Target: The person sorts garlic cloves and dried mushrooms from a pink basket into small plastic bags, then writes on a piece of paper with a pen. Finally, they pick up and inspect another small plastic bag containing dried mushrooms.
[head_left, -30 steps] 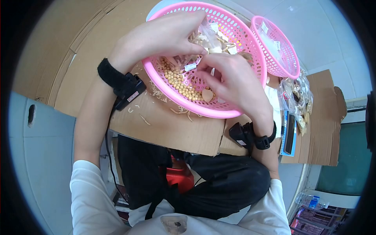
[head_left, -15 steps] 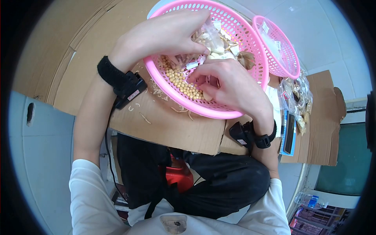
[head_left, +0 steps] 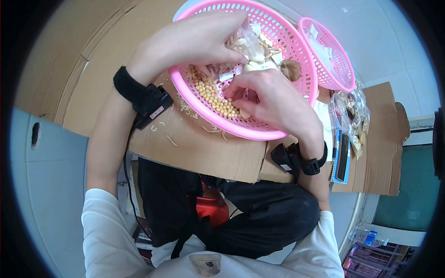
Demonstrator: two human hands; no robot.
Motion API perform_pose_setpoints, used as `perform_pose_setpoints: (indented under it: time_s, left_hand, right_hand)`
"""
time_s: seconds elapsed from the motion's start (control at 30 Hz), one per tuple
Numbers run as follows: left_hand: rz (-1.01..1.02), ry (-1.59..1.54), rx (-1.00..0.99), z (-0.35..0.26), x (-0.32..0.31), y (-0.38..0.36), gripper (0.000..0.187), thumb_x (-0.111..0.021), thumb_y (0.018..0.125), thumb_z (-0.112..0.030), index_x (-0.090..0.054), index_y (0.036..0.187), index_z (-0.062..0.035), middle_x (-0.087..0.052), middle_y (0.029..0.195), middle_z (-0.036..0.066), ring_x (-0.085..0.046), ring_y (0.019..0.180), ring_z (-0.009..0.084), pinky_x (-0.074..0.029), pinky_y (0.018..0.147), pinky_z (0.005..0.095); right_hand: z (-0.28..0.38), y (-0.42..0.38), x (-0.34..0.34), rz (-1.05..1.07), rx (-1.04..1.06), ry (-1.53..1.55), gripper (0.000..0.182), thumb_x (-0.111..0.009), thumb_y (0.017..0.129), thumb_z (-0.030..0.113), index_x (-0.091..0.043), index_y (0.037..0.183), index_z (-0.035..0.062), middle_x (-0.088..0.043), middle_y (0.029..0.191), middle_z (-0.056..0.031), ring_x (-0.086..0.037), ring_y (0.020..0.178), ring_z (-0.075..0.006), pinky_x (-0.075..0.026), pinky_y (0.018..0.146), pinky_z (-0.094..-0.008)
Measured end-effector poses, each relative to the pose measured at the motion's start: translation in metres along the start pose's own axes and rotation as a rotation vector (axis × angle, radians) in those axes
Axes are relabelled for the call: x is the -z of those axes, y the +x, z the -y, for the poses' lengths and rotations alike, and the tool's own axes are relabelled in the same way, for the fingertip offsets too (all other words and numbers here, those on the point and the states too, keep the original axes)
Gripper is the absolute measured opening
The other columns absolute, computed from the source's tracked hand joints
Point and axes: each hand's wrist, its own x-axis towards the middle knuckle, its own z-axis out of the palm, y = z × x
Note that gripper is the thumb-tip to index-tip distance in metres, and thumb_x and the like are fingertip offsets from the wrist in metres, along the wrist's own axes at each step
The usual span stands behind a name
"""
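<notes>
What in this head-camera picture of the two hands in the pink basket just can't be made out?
- Right hand: its fingertips curl under the palm, so whatever they pinch is hidden.
- Left hand: it covers the near part of the clear bag; the grip is unclear.
- Big pink basket: its far rim is cut off by the top edge.
- Small pink basket: its contents are too small to tell.

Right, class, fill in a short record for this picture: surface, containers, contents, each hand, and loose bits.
Surface: flattened cardboard
Containers: large pink basket; small pink basket behind it to the right
Contents: yellow beans, pale slices, clear packet
Left hand: over the large basket, fingertips at the clear packet
Right hand: inside the large basket, fingers curled down among the beans
Loose bits: pale strips on the cardboard
Beside the baskets: filled clear bags
</notes>
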Motion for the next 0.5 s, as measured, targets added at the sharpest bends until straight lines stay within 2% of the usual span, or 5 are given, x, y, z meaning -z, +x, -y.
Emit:
perform_pose_setpoints:
  time_s: [0.07, 0.13, 0.23, 0.5]
  left_hand:
    - [0.017, -0.018, 0.017, -0.008, 0.010, 0.000, 0.048, -0.081, 0.088, -0.025, -0.053, 0.109, 0.0076, -0.065, 0.104, 0.027, -0.069, 0.095, 0.0394, -0.056, 0.080, 0.0463]
    - [0.292, -0.215, 0.251, -0.035, 0.039, 0.001, 0.042, -0.067, 0.101, -0.029, -0.054, 0.117, 0.0075, -0.069, 0.107, 0.022, -0.069, 0.088, 0.0242, -0.060, 0.077, 0.0357]
    - [0.295, -0.159, 0.289, -0.026, 0.029, 0.003, 0.045, -0.068, 0.100, -0.028, -0.053, 0.122, 0.0081, -0.069, 0.111, 0.023, -0.071, 0.094, 0.0262, -0.061, 0.080, 0.0368]
    - [0.302, -0.200, 0.245, -0.034, 0.040, 0.002, 0.046, -0.068, 0.100, -0.028, -0.053, 0.124, 0.0083, -0.069, 0.112, 0.023, -0.071, 0.096, 0.0266, -0.061, 0.083, 0.0369]
  right_hand:
    - [0.000, 0.000, 0.000, 0.010, -0.019, 0.012, 0.014, -0.071, 0.085, 0.005, -0.079, 0.097, 0.0023, -0.077, 0.087, -0.0168, -0.076, 0.082, -0.0336, -0.060, 0.080, -0.0435]
    - [0.001, 0.000, 0.001, 0.012, -0.017, 0.008, 0.014, -0.072, 0.085, 0.006, -0.079, 0.096, 0.0024, -0.077, 0.087, -0.0167, -0.076, 0.081, -0.0335, -0.060, 0.080, -0.0433]
    - [0.001, 0.000, 0.002, 0.013, -0.012, -0.004, 0.013, -0.072, 0.086, 0.006, -0.079, 0.096, 0.0025, -0.077, 0.087, -0.0165, -0.076, 0.081, -0.0334, -0.060, 0.079, -0.0431]
    - [0.001, 0.000, 0.001, 0.022, -0.020, -0.017, 0.012, -0.072, 0.088, 0.008, -0.079, 0.097, 0.0026, -0.077, 0.087, -0.0171, -0.075, 0.082, -0.0340, -0.060, 0.079, -0.0438]
